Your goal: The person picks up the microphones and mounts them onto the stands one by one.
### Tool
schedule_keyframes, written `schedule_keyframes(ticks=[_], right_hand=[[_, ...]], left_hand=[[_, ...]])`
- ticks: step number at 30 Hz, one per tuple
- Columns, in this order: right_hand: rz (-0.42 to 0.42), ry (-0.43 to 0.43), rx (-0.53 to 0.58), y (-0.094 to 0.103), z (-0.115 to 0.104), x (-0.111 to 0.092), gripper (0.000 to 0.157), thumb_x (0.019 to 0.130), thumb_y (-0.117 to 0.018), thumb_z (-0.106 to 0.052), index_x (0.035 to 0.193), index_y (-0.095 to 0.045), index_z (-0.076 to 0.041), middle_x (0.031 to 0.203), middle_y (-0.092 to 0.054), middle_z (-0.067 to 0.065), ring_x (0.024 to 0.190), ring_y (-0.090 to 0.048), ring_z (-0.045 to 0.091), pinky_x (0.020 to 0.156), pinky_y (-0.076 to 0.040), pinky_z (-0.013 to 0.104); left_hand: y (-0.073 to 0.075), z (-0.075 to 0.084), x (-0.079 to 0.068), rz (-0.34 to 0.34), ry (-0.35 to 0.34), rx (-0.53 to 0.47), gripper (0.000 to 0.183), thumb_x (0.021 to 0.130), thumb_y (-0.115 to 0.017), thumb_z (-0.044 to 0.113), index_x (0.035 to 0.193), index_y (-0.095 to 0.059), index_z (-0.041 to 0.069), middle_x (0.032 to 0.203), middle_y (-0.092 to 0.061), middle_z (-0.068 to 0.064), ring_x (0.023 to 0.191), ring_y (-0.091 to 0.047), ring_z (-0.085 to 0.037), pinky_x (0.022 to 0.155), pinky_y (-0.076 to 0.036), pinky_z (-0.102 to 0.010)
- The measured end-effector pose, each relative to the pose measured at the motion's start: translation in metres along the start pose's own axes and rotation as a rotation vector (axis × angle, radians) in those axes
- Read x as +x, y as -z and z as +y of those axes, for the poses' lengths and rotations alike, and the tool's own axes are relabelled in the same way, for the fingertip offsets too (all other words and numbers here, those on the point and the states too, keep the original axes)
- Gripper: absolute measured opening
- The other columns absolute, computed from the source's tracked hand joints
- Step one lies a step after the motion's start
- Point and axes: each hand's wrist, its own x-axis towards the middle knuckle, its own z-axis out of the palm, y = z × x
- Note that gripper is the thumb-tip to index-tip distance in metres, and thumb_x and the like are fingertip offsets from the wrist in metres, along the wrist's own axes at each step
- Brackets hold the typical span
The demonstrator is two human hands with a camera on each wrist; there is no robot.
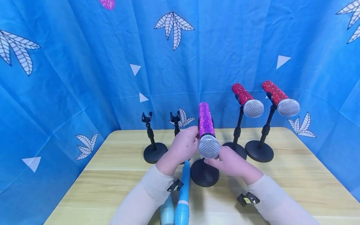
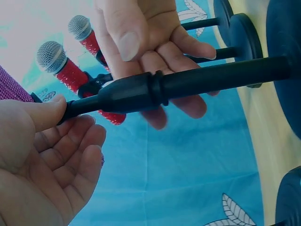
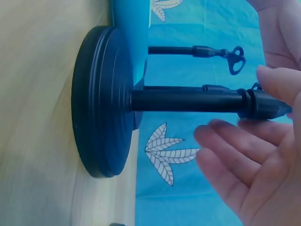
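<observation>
A microphone with a glittery purple handle [image 1: 206,120] and a silver mesh head [image 1: 209,147] sits tilted atop a black desk stand [image 2: 225,77], mesh end toward me. My left hand [image 2: 51,155] pinches the thin upper part of the stand's pole between thumb and index finger, just below the microphone. Lower down, my right hand [image 3: 256,155] is at the thicker collar, its fingers behind the pole and its thumb lifted off it. Those fingers look loosely extended. The stand's round base [image 1: 204,173] is on the table.
Two red glittery microphones [image 1: 247,100] [image 1: 281,98] sit on black stands at the right. Two stands [image 1: 152,137] [image 1: 175,118] with bare clips are at the left. Blue tubular objects [image 1: 184,190] lie by my left forearm on the wooden table [image 1: 112,187]. A blue curtain [image 1: 112,62] hangs behind.
</observation>
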Motion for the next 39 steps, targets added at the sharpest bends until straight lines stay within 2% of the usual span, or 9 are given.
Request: schedule_keyframes(ticks=[6, 13, 19, 24, 29, 32, 35, 37, 39], right_hand=[[0.087, 0.043, 0.046, 0.001, -0.007, 0.000, 0.026, 0.097, -0.069, -0.030, 0.117, -0.064, -0.016, 0.103, -0.068, -0.009, 0.095, -0.065, 0.010, 0.084, -0.055, 0.039], [0.170, 0.065, 0.067, 0.000, -0.010, 0.000, 0.009, 0.100, -0.063, -0.021, 0.106, -0.066, -0.015, 0.092, -0.065, -0.009, 0.087, -0.062, 0.010, 0.080, -0.054, 0.037], [0.222, 0.097, 0.038, -0.005, -0.005, 0.001, 0.010, 0.100, -0.062, -0.015, 0.108, -0.068, -0.011, 0.074, -0.052, -0.010, 0.074, -0.054, 0.011, 0.069, -0.048, 0.032], [0.261, 0.049, 0.039, -0.009, -0.004, 0.004, 0.006, 0.097, -0.070, -0.019, 0.100, -0.066, -0.015, 0.075, -0.054, -0.011, 0.070, -0.055, 0.011, 0.065, -0.049, 0.030], [0.267, -0.028, 0.111, -0.012, -0.006, 0.008, 0.018, 0.092, -0.075, -0.025, 0.098, -0.062, -0.014, 0.078, -0.059, -0.004, 0.072, -0.059, 0.015, 0.064, -0.052, 0.032], [0.251, -0.031, 0.129, -0.013, -0.007, 0.009, 0.029, 0.092, -0.074, -0.027, 0.113, -0.060, -0.013, 0.094, -0.064, 0.000, 0.083, -0.063, 0.017, 0.069, -0.055, 0.034], [0.230, 0.017, 0.136, -0.012, -0.006, 0.007, 0.037, 0.096, -0.068, -0.022, 0.129, -0.056, -0.011, 0.119, -0.064, 0.004, 0.098, -0.065, 0.021, 0.078, -0.057, 0.038], [0.227, 0.065, 0.116, -0.011, -0.006, 0.006, 0.035, 0.098, -0.063, -0.018, 0.131, -0.057, -0.010, 0.123, -0.064, 0.004, 0.098, -0.065, 0.021, 0.079, -0.056, 0.039], [0.232, 0.102, 0.093, -0.010, -0.007, 0.005, 0.028, 0.099, -0.061, -0.014, 0.126, -0.063, -0.008, 0.116, -0.068, 0.002, 0.094, -0.066, 0.018, 0.078, -0.056, 0.038]], left_hand=[[0.008, 0.006, 0.005, 0.030, 0.003, 0.000, 0.015, 0.100, -0.065, 0.014, 0.114, -0.070, 0.012, 0.102, -0.070, 0.001, 0.094, -0.066, -0.015, 0.085, -0.054, -0.034], [0.010, 0.009, 0.008, 0.025, 0.000, -0.024, 0.018, 0.101, -0.064, 0.019, 0.119, -0.069, 0.014, 0.103, -0.069, 0.002, 0.098, -0.063, -0.014, 0.086, -0.054, -0.033], [0.011, 0.011, 0.012, 0.039, 0.010, -0.046, 0.020, 0.102, -0.063, 0.019, 0.121, -0.067, 0.014, 0.103, -0.066, 0.003, 0.097, -0.061, -0.013, 0.084, -0.053, -0.031], [0.012, 0.011, 0.013, 0.081, -0.015, -0.029, 0.014, 0.103, -0.060, 0.015, 0.115, -0.066, 0.012, 0.101, -0.065, 0.001, 0.093, -0.062, -0.014, 0.080, -0.053, -0.031], [0.014, 0.013, 0.013, 0.092, -0.023, -0.052, 0.017, 0.104, -0.059, 0.016, 0.118, -0.066, 0.011, 0.105, -0.066, 0.000, 0.099, -0.063, -0.014, 0.086, -0.054, -0.031], [0.015, 0.014, 0.013, 0.084, -0.011, -0.065, 0.018, 0.104, -0.058, 0.016, 0.121, -0.065, 0.012, 0.106, -0.066, 0.000, 0.100, -0.063, -0.014, 0.086, -0.054, -0.031], [0.014, 0.013, 0.013, 0.075, -0.001, -0.076, 0.018, 0.104, -0.059, 0.017, 0.120, -0.065, 0.012, 0.105, -0.065, 0.000, 0.098, -0.063, -0.015, 0.083, -0.055, -0.031], [0.014, 0.014, 0.012, 0.068, 0.009, -0.082, 0.018, 0.104, -0.058, 0.017, 0.120, -0.065, 0.012, 0.105, -0.065, 0.000, 0.098, -0.063, -0.015, 0.084, -0.055, -0.031], [0.014, 0.014, 0.012, 0.064, 0.016, -0.084, 0.019, 0.104, -0.058, 0.017, 0.121, -0.065, 0.012, 0.106, -0.065, 0.000, 0.100, -0.063, -0.015, 0.084, -0.055, -0.031]])
